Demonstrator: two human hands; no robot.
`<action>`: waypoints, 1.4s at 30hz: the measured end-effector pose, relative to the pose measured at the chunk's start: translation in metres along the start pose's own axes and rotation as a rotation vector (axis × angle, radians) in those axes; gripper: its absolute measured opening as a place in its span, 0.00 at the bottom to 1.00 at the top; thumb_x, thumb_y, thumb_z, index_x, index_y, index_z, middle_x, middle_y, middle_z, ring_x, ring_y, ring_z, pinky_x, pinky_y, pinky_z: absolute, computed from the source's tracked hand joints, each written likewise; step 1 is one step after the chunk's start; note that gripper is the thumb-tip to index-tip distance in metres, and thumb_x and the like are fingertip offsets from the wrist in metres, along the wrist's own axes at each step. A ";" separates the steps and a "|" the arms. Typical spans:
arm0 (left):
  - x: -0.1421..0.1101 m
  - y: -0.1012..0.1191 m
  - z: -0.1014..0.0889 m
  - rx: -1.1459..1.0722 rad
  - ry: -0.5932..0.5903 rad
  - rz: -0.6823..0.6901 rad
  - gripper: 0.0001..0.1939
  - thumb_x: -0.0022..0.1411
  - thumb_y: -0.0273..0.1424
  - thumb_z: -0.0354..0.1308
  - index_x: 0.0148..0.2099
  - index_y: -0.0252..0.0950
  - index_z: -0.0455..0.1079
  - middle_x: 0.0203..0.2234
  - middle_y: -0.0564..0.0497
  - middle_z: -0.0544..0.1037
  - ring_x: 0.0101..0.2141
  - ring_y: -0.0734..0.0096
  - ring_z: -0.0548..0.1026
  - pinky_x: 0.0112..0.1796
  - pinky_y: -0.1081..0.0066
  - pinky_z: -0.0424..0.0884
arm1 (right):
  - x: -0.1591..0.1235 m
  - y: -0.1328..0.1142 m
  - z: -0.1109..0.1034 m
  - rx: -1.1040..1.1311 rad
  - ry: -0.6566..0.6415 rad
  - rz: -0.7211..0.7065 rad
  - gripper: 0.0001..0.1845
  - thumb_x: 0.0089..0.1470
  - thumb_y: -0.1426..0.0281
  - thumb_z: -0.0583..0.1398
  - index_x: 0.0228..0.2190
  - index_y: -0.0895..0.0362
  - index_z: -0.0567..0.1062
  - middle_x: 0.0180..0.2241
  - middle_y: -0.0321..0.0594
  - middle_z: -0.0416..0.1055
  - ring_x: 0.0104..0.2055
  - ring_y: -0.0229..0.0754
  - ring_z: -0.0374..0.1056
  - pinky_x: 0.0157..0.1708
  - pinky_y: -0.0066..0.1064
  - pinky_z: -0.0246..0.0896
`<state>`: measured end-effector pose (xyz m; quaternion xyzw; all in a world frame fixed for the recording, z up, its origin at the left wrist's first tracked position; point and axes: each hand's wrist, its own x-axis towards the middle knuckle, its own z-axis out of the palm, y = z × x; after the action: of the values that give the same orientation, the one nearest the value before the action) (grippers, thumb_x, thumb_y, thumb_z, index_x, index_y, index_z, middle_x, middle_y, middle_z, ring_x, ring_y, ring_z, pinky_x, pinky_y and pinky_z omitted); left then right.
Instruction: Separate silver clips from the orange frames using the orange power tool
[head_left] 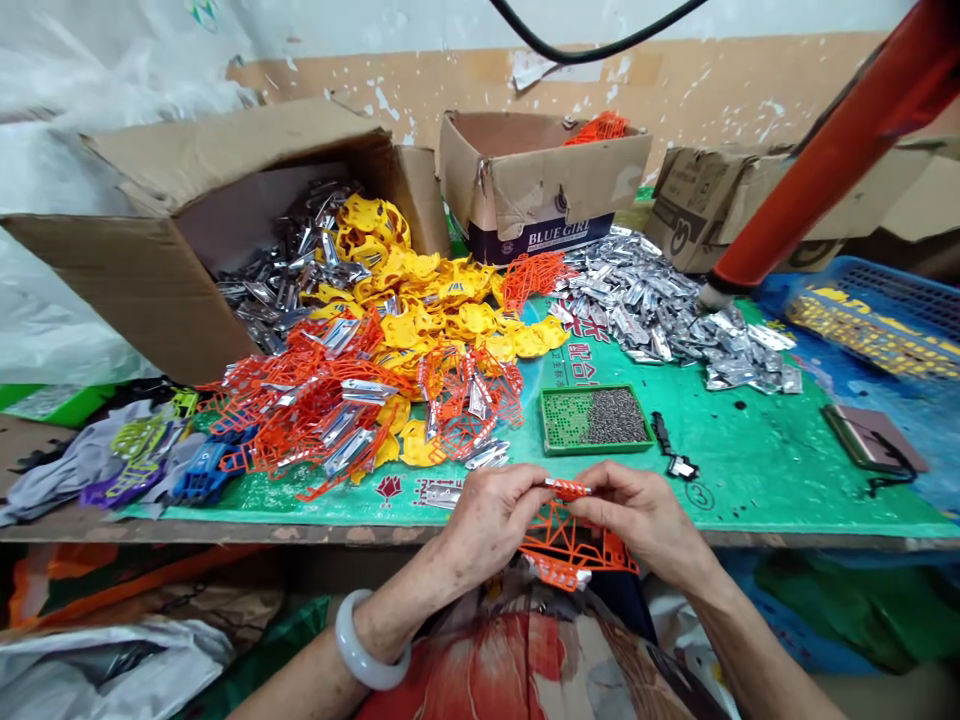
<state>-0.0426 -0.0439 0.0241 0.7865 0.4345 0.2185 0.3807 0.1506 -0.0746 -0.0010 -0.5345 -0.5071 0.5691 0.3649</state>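
Flat orange plastic lattice frame (pixel 570 545): between the two hands, over the patterned red-and-beige clothing (pixel 487 660) and at the near edge of the table; pale or silvery patches show along its upper and lower rims.
Left hand (pixel 491 515): thumb and forefinger closed in a pinch on the upper rim's left end; a light grip seems best, as the bars look thin enough to flex.
Right hand (pixel 641 510): thumb and fingertips drawn together at the rim's right end, apparently gripping it; whether a small part sits between them cannot be told.
Upper rim: pressing with both thumbs evenly, close to the join, would likely spare the open lattice from twisting.
Lower rim: hangs free of the fingers, so holding it level matters.
Green perforated plastic tray (pixel 561 420): just beyond the hands, with small dark metal screws (pixel 619 415) gathered at its right; elbows and sleeves are best clear of it.
Shiny silver metal plates (pixel 637 300): heaped beyond the tray, some overlapping; lifting one singly probably avoids scratches.
Tangled heap of orange plastic frames (pixel 300 400): left of the tray, loosely interlocked; easing pieces out gently seems wise.
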 end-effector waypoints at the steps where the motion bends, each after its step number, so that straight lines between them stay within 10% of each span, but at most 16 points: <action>1: 0.000 0.001 0.000 0.005 -0.004 0.004 0.13 0.65 0.31 0.49 0.35 0.36 0.73 0.25 0.52 0.75 0.27 0.72 0.71 0.30 0.75 0.62 | -0.001 -0.003 -0.001 -0.074 0.001 -0.029 0.09 0.49 0.63 0.63 0.27 0.57 0.74 0.22 0.33 0.68 0.24 0.34 0.61 0.24 0.26 0.54; 12: 0.012 -0.001 -0.004 -0.060 -0.010 0.184 0.10 0.65 0.29 0.50 0.39 0.35 0.73 0.31 0.51 0.78 0.32 0.72 0.74 0.35 0.75 0.67 | -0.015 -0.018 0.001 -0.687 0.204 -0.471 0.08 0.58 0.69 0.56 0.28 0.58 0.71 0.22 0.35 0.68 0.23 0.34 0.63 0.25 0.27 0.54; 19: -0.002 0.016 0.002 0.055 0.456 0.116 0.08 0.61 0.31 0.55 0.42 0.36 0.72 0.41 0.45 0.74 0.45 0.60 0.68 0.48 0.60 0.62 | -0.012 -0.015 -0.003 -0.989 0.356 -0.841 0.09 0.56 0.81 0.52 0.27 0.59 0.68 0.23 0.40 0.67 0.27 0.38 0.65 0.29 0.30 0.59; 25: -0.016 0.030 0.015 -0.884 -0.132 -0.311 0.20 0.66 0.43 0.45 0.37 0.32 0.68 0.29 0.47 0.71 0.28 0.72 0.69 0.29 0.72 0.66 | -0.013 -0.017 -0.001 -1.226 0.353 -1.050 0.11 0.58 0.78 0.50 0.31 0.61 0.71 0.32 0.50 0.73 0.35 0.45 0.68 0.33 0.35 0.63; 35: -0.006 0.037 0.040 -1.170 0.230 -0.326 0.13 0.61 0.37 0.55 0.29 0.33 0.62 0.24 0.55 0.62 0.28 0.77 0.59 0.32 0.76 0.60 | -0.019 -0.034 0.014 -1.475 0.309 -1.210 0.16 0.56 0.78 0.48 0.37 0.71 0.73 0.35 0.62 0.75 0.30 0.52 0.70 0.28 0.40 0.60; 42: -0.006 0.034 0.040 -1.059 0.238 -0.343 0.13 0.61 0.38 0.53 0.31 0.34 0.63 0.25 0.54 0.64 0.28 0.75 0.61 0.31 0.75 0.60 | -0.027 -0.026 0.033 -1.601 0.391 -1.115 0.16 0.53 0.76 0.50 0.38 0.73 0.74 0.36 0.65 0.74 0.33 0.57 0.71 0.33 0.45 0.61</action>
<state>-0.0013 -0.0760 0.0264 0.3762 0.4270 0.4289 0.7015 0.1189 -0.1008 0.0274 -0.3928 -0.8514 -0.2918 0.1891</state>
